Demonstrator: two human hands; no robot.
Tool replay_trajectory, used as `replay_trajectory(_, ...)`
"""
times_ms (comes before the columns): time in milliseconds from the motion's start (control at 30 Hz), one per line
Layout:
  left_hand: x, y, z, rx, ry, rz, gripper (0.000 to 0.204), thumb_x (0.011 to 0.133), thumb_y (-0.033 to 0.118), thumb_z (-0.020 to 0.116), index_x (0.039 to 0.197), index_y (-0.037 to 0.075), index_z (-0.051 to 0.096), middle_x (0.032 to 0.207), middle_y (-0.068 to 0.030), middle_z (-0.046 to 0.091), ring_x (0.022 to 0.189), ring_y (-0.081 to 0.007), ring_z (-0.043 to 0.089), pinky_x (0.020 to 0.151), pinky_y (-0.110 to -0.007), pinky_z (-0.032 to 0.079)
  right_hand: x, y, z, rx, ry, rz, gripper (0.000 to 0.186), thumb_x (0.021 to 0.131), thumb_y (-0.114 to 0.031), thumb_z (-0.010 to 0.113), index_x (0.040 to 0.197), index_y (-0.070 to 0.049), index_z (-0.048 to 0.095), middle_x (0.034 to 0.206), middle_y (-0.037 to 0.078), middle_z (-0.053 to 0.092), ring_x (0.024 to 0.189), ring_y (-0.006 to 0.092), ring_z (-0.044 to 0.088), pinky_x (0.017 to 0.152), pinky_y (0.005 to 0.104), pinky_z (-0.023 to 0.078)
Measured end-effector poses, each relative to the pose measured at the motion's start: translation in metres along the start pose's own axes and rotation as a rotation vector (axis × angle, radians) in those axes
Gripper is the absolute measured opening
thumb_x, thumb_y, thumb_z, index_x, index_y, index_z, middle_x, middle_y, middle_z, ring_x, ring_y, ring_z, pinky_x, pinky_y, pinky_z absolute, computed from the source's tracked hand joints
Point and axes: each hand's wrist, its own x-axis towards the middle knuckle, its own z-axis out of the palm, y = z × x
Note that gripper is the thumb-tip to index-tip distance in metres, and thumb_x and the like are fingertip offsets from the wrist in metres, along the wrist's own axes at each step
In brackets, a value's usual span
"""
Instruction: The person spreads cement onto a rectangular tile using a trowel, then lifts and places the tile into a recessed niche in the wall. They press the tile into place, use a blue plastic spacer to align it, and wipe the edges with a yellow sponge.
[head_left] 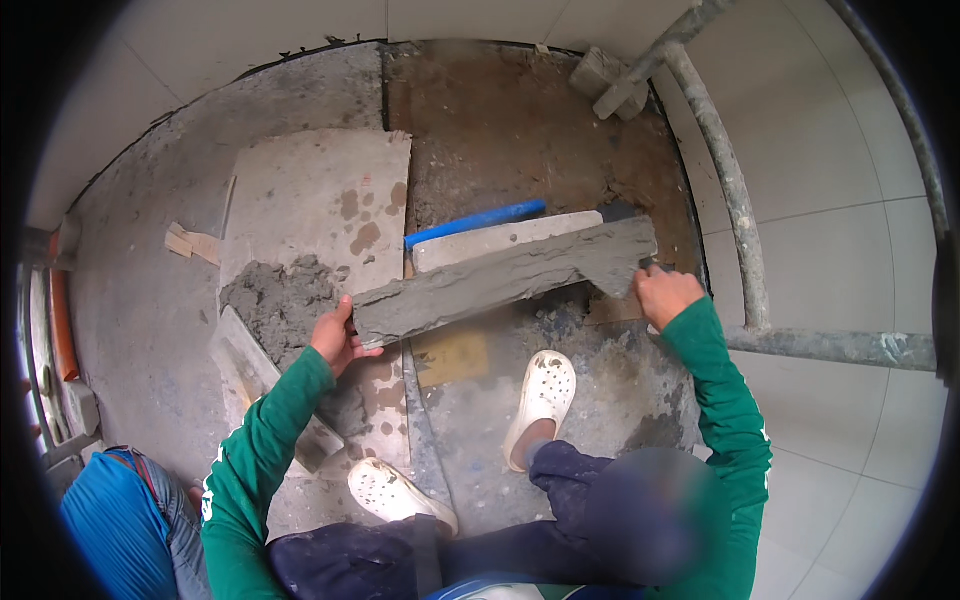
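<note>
Head view: a long, narrow strip thickly coated in wet grey mortar point(480, 285) lies crosswise ahead of the person, its long axis rising from lower left to upper right. The left hand point(336, 337) grips its left end, thumb above. The right hand point(668, 297), closed around the handle of a mortar-smeared grey trowel with a tapering blade point(608, 272), is nearer the right end; the blade meets the strip's near edge there. Support beneath the right end: cannot be determined.

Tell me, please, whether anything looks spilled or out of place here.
Yes: dark blotches, possibly damp, mark the otherwise pale board, and a heap of grey mortar spreads loosely on it beside the left hand, with no container around it.
</note>
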Motion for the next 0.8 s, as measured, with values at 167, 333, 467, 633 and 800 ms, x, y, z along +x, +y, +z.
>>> replay_trajectory(167,0.001,-0.001,0.001,0.026,0.022,0.006,0.059,0.101,0.052,0.043,0.133,0.003,0.047,0.116,-0.015,0.065,0.096,-0.0295,0.069,0.079,-0.05,0.06,0.007,-0.01,-0.017,0.174,0.021,0.078,0.026,0.096,-0.026,0.051,0.092,-0.005,0.065,0.086,0.019,0.068,0.08,0.039,0.068,0.071,0.05,0.054)
replay_trajectory(333,-0.002,0.001,0.008,0.033,0.004,0.001,0.059,0.101,0.052,0.044,0.132,0.003,0.047,0.115,-0.0146,0.065,0.096,-0.0294,0.069,0.079,-0.05,0.06,0.022,-0.032,-0.023,0.289,-0.145,0.118,0.028,0.092,-0.024,0.052,0.088,-0.005,0.072,0.091,0.02,0.07,0.089,0.0382,0.068,0.08,0.046,0.054)
replay_trajectory(467,-0.001,-0.001,0.001,0.02,0.023,-0.002,0.059,0.101,0.052,0.044,0.133,0.003,0.047,0.115,-0.0147,0.065,0.096,-0.0294,0.069,0.079,-0.05,0.061,0.0,0.0,-0.04,0.107,-0.252,0.102,0.026,0.091,-0.026,0.055,0.089,-0.005,0.071,0.09,0.02,0.07,0.086,0.0386,0.068,0.077,0.047,0.055)
replay_trajectory(633,-0.003,0.003,0.006,0.04,0.012,-0.009,0.059,0.102,0.052,0.042,0.134,0.002,0.046,0.12,-0.0159,0.064,0.097,-0.0293,0.07,0.078,-0.048,0.061,-0.005,0.016,-0.032,0.088,-0.155,0.249,0.027,0.092,-0.027,0.055,0.089,-0.006,0.073,0.093,0.019,0.07,0.09,0.0376,0.068,0.078,0.0468,0.054)
replay_trajectory(800,-0.003,0.002,0.006,0.042,0.002,-0.008,0.059,0.102,0.052,0.041,0.134,0.002,0.047,0.12,-0.0159,0.064,0.097,-0.0288,0.07,0.077,-0.048,0.061,0.019,-0.002,-0.017,0.192,-0.125,0.188,0.025,0.089,-0.026,0.057,0.09,-0.006,0.073,0.092,0.019,0.07,0.09,0.0374,0.068,0.08,0.0479,0.054)
